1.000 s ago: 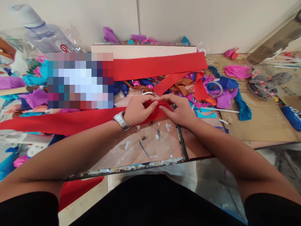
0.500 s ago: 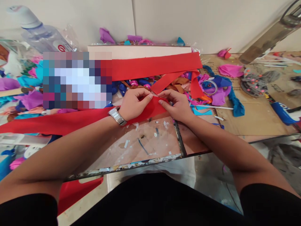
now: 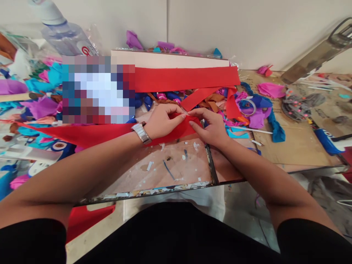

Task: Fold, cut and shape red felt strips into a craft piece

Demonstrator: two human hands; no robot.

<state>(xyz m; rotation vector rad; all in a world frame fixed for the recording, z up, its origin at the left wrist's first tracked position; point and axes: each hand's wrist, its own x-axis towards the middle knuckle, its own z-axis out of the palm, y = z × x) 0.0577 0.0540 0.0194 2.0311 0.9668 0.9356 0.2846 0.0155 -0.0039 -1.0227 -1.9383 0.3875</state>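
Red flat fabric strip (image 3: 93,135) runs in from the far left, passes beneath the left hand (image 3: 165,123) with its silver metal wristwatch (image 3: 142,133), and reaches between both hands. Left hand: thumb and fingers closed in a pinch on the strip. Right hand (image 3: 213,126): curled onto the same portion, apparently pinching; fingertip contact is partly hidden. Step in hand, as judged: folding or gathering the strip's edge. The next move appears to require a steady left pinch while the right works along that edge. Clearance: the pinkish worktable (image 3: 176,161), carrying small flecks, offers low room nearest the body, limited by its front edge and, rightward, a dark seam (image 3: 210,161). A thin white stick (image 3: 255,129) lies just right of the right hand; flat brown cardboard (image 3: 288,154) extends beyond.
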